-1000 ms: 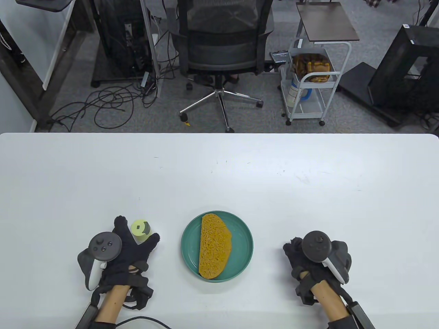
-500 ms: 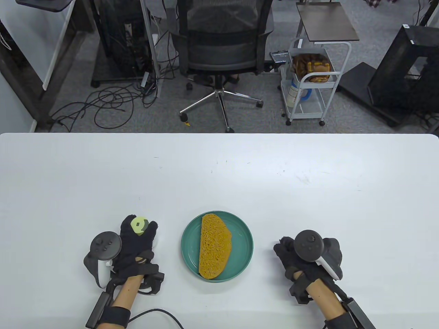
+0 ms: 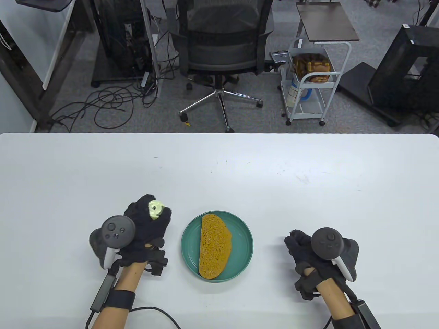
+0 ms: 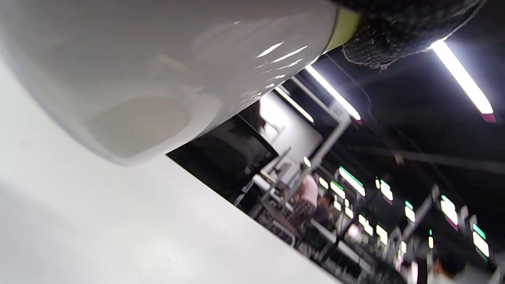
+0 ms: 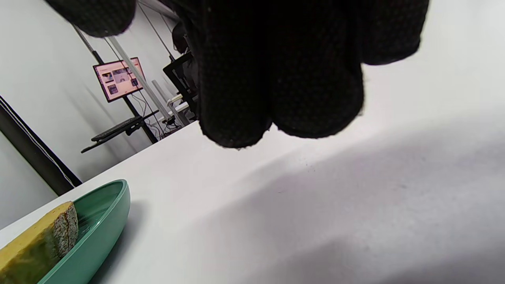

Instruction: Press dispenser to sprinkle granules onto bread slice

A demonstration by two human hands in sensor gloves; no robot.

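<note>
The left hand (image 3: 145, 228) grips the dispenser (image 3: 155, 209) with its fingers curled around the white body, and only the pale green cap shows between the glove fingers. The dispenser is to the left of the green plate (image 3: 242, 240), close to its rim, and in the left wrist view its white body (image 4: 165, 67) is seen above the white table (image 3: 219, 164). The right hand (image 3: 308, 255) is to the right of the plate, apart from it, with fingers (image 5: 276, 79) loosely curled, holding nothing. The bread slice (image 3: 214, 245) lies on the plate.
</note>
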